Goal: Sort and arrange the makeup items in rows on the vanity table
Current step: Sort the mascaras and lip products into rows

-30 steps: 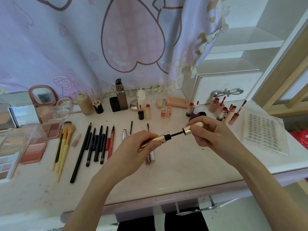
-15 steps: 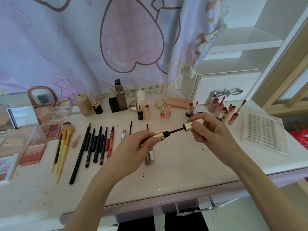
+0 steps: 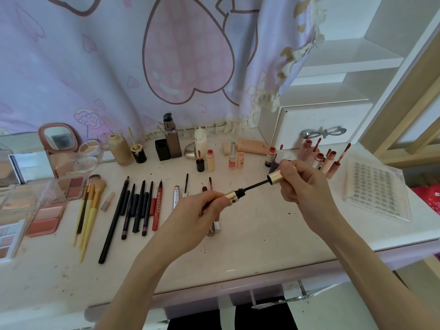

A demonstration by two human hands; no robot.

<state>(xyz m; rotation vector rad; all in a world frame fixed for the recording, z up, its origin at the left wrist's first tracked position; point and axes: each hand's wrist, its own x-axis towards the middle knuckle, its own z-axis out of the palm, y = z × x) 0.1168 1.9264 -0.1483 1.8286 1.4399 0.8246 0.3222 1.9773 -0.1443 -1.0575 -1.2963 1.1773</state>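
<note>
Above the middle of the vanity table [image 3: 250, 248], my left hand [image 3: 195, 215] grips a gold mascara tube [image 3: 232, 196]. My right hand [image 3: 302, 186] pinches its gold cap [image 3: 276, 177], and the black wand [image 3: 256, 185] is partly out of the tube. Black pencils [image 3: 133, 208] and a red liner [image 3: 157, 206] lie in a row to the left, beside yellow-handled brushes [image 3: 89, 210]. Two thin open tubes [image 3: 177, 198] lie just behind my left hand.
Blush and eyeshadow palettes [image 3: 45, 220] crowd the left edge. Foundation bottles [image 3: 172, 141] and small tubes stand along the back. Lip glosses [image 3: 329, 160] cluster before the white drawer [image 3: 319, 122]. A clear lash tray [image 3: 376, 189] lies at the right.
My right hand has drawn the cap up and to the right, exposing more of the wand. My left hand holds the tube in nearly the same place.
</note>
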